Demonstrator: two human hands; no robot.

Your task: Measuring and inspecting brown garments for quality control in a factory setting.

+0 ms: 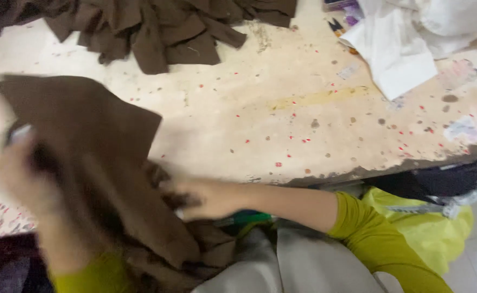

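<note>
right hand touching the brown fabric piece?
Touching. In the head view the right hand presses into the folds of the brown fabric piece, with cloth overlapping the fingers and no gap visible.

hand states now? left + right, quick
Left hand: blurred, up against the brown cloth; whether it grips the cloth cannot be told.
Right hand: fingers closed on the brown cloth near the table edge.

Brown fabric pile (162, 32) on worn table (282, 125); white cloth (395, 49) far right.
</note>
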